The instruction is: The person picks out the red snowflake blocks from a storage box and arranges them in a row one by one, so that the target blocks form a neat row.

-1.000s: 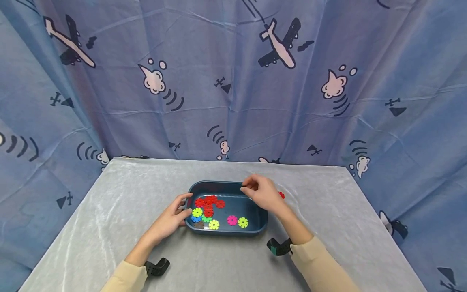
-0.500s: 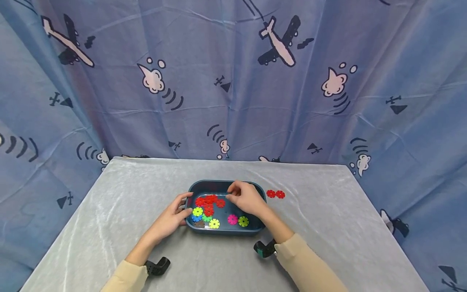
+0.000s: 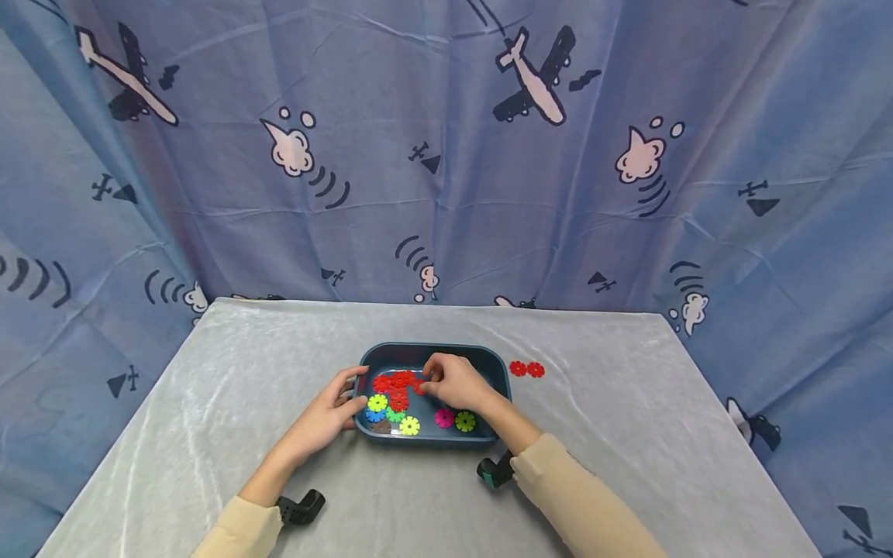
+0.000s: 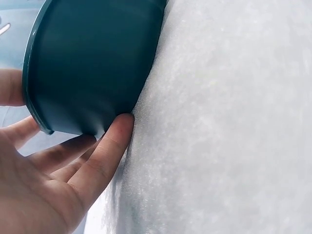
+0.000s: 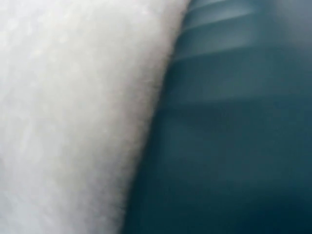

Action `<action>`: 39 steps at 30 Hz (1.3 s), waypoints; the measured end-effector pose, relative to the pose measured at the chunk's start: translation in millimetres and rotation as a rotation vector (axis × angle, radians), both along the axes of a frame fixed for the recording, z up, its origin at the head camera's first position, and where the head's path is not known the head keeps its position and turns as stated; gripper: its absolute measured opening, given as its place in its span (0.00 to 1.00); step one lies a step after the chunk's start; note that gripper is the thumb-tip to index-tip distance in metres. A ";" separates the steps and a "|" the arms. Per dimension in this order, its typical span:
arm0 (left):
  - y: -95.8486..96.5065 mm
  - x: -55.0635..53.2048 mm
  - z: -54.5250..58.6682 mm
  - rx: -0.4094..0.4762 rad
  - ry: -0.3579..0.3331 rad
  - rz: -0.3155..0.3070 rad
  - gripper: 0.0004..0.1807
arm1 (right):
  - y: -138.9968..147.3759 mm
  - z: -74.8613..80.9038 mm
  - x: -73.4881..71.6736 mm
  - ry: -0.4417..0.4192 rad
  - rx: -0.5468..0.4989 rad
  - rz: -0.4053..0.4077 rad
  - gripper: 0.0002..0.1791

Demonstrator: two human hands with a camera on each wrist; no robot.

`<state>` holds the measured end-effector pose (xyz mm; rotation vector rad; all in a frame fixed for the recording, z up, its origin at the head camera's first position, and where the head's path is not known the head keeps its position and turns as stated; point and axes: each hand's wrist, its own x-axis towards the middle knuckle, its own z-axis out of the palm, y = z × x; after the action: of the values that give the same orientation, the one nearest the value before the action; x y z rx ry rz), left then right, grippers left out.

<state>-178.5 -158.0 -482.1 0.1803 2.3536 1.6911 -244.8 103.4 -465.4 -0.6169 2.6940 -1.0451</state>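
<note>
A dark blue-green tray (image 3: pixel 432 442) holds notched plastic snowflake discs. My left hand (image 3: pixel 326 415) grips its left end, thumb and a finger over the rim; in the left wrist view, fingertips (image 4: pixel 124 124) press the tray's outer wall (image 4: pixel 92 68). Inside the tray, thumb and index of my right hand (image 3: pixel 456 384) pinch a red snowflake disc (image 3: pixel 418 386), beside a heap of red discs (image 3: pixel 398 400). Yellow (image 3: pixel 409 426), green, blue and brown discs lie nearer the front left. A pink disc (image 3: pixel 444 418) and a yellow-green disc (image 3: pixel 465 421) lie below the right hand.
Two red discs (image 3: pixel 526 369) lie side by side on the pale cloth (image 3: pixel 614 403), just right of the tray. A blue curtain (image 3: pixel 446 155) hangs behind the table. The right wrist view is blurred and shows the tray wall (image 5: pixel 234 146) beside the cloth.
My right hand has moved left from the tray's back right rim, down to the red disc beside the heap. The two red discs outside the tray are now uncovered. The left hand stays put.
</note>
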 end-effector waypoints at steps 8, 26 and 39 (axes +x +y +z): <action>0.5 2.3 4.6 0.020 0.008 -0.016 0.29 | -3.0 -5.8 -1.2 0.031 0.067 -0.001 0.11; 1.0 3.9 6.0 0.039 0.011 -0.021 0.29 | -2.9 -10.4 -2.9 0.015 0.091 0.000 0.13; 2.0 3.6 5.1 0.032 0.015 -0.016 0.29 | 1.4 -2.3 1.3 0.002 0.042 0.055 0.10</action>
<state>-174.8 -156.0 -477.0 0.2179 2.3300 1.7268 -243.4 104.8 -467.6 -0.6808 2.6771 -0.9729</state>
